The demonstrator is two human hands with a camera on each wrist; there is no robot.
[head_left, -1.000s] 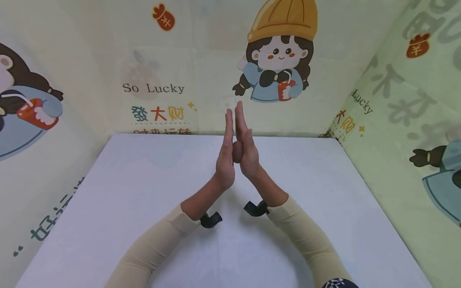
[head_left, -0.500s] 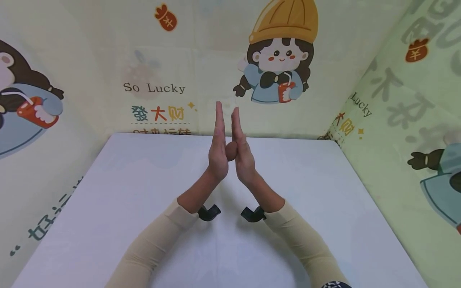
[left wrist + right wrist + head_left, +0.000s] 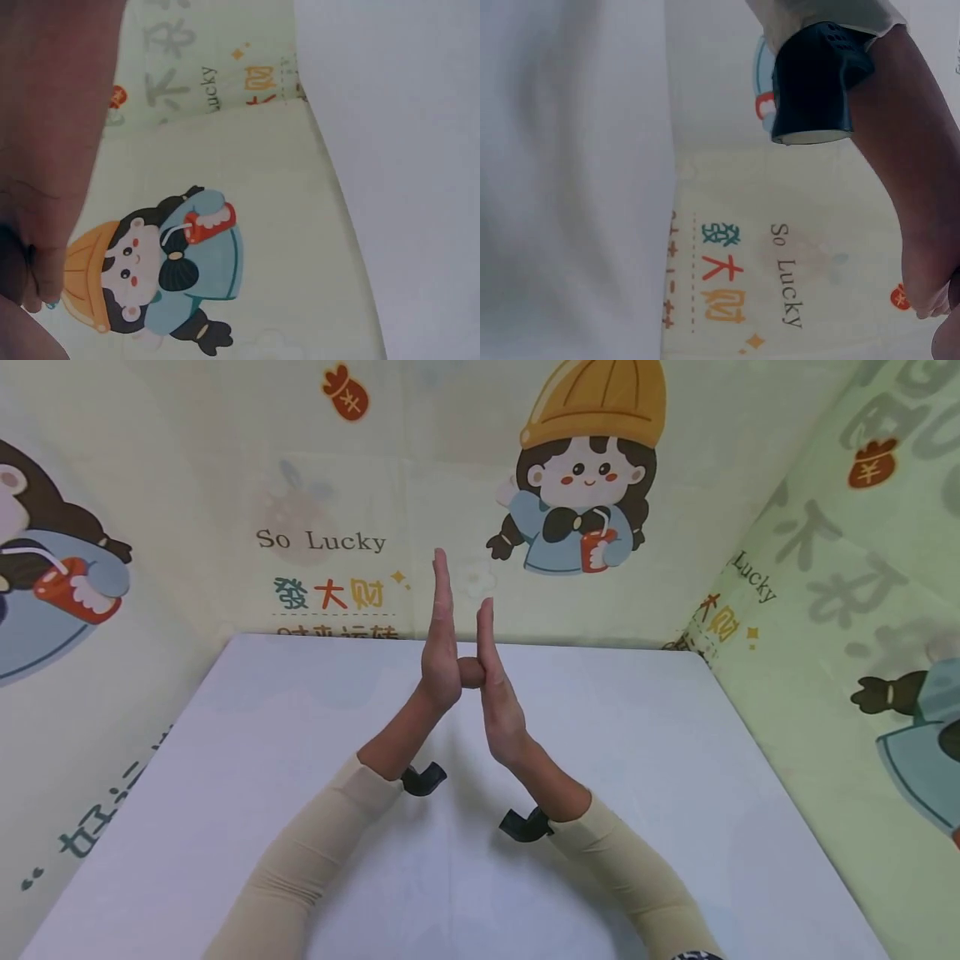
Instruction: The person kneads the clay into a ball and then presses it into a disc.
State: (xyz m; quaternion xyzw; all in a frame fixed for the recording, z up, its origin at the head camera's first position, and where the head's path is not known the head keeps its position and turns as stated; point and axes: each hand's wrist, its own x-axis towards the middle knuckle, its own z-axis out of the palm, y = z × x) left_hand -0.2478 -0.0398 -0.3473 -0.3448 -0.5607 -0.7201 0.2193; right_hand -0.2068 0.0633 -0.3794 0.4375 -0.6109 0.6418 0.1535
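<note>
A small brown ball (image 3: 471,672) sits between two flat palms, above the white table. On its left stands my left hand (image 3: 441,652), fingers straight and pointing away, the heel of the palm against the ball. My right hand (image 3: 498,693) faces it from the other side, also straight-fingered, set nearer to me so the ball meets it close to the base of the fingers. In the left wrist view, a dark part of the ball (image 3: 10,264) shows at the left edge between the hands. The right wrist view catches the hands only at its right edge.
The white table (image 3: 615,735) lies beneath both arms. Cream cloth walls (image 3: 442,460) with cartoon prints and lettering rise at the back and sides. A black camera mount (image 3: 423,779) sticks out inward from the left wrist, another mount (image 3: 525,825) from the right.
Both hands have shifted left with the ball between them. The left hand has slid forward and the right hand back toward me, so their fingertips are further offset.
</note>
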